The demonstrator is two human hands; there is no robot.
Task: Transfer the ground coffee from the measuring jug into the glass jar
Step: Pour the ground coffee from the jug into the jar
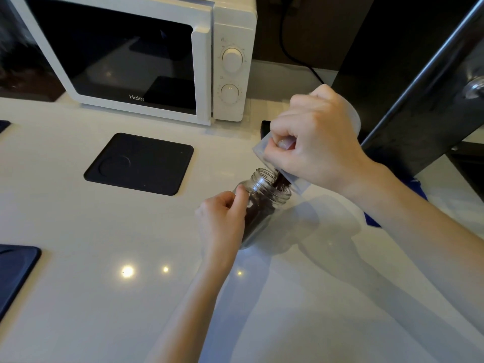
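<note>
**Pour underway, jar mostly filled**

My right hand (pixel 318 142) is wrapped tight round the measuring jug (pixel 296 179), tipped steeply w/ spout right over the glass jar (pixel 262 203) mouth. Ground coffee (pixel 281 182) is sliding out the spout into the jar. My left hand (pixel 222 218) steadies the jar on the white counter (pixel 104 231), fingers curled on its side near the neck. Jar looks well filled w/ dark grounds already. Can't tell how much is left in the jug; prob only the last bit.
</note>
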